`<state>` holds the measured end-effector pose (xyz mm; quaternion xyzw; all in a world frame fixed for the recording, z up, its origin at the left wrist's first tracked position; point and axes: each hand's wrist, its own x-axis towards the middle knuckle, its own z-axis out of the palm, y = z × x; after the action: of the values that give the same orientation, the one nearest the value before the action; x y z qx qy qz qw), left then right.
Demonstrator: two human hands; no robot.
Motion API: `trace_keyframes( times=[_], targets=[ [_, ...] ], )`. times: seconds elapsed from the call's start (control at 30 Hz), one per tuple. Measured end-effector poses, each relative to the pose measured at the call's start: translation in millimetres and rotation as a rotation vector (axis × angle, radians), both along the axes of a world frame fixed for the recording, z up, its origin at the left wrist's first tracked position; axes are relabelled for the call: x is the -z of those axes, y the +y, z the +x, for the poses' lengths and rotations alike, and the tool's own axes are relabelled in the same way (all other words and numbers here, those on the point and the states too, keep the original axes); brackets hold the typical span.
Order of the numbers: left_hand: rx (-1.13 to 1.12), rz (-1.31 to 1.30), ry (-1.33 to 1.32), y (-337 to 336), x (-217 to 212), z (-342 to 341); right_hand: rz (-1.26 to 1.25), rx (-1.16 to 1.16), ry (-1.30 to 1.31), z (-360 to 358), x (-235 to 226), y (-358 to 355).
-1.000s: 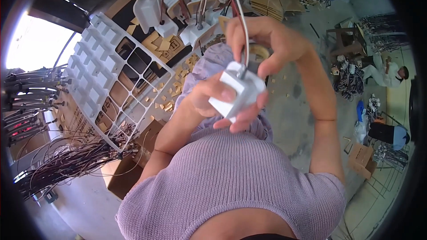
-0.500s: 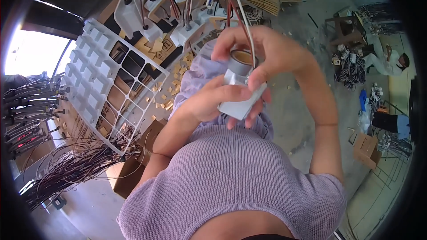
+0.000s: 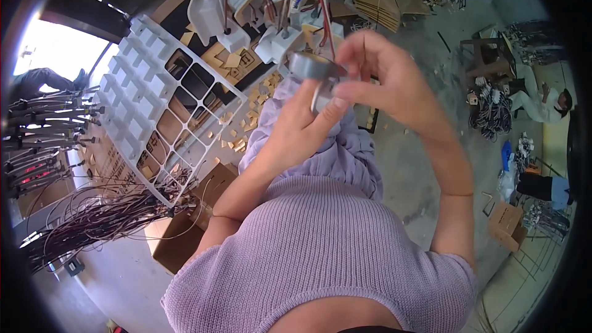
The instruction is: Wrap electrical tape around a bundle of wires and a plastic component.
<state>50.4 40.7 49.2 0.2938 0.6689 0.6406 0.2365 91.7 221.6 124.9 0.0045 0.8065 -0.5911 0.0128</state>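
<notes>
My left hand [image 3: 293, 126] is closed around a small white plastic housing [image 3: 322, 97], mostly hidden by the fingers. Right above those fingers is a roll of grey tape [image 3: 303, 68], tilted and slightly blurred. Close on its right, my right hand [image 3: 391, 89] has its thumb reaching to the housing and its fingers curled beside the roll. What lies between those fingers cannot be made out. A red-brown and white wire pair [image 3: 324, 12] runs down from above toward the hands.
White housings [image 3: 209, 15] with wires hang ahead. To the left are a white plastic rack [image 3: 200, 95] and a bundle of dark cables [image 3: 92, 225]. Yellowish scraps [image 3: 237, 145] litter the floor. A co-worker [image 3: 539, 92] sits at the far right.
The tape roll has moved up and left and tipped over, now by my left fingers. My right hand has come off the roll to its right. My left hand has turned, covering more of the housing.
</notes>
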Motion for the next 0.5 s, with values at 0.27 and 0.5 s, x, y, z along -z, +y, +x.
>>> trace_keyframes(
  times=[0.27, 0.5],
  targets=[
    [0.280, 0.291, -0.773, -7, 0, -14, 0.019, -0.223, -0.070, -21, 11, 13],
    [-0.125, 0.258, -0.462, 3, 21, -7, -0.033, -0.090, -0.102, -3, 9, 8]
  ],
)
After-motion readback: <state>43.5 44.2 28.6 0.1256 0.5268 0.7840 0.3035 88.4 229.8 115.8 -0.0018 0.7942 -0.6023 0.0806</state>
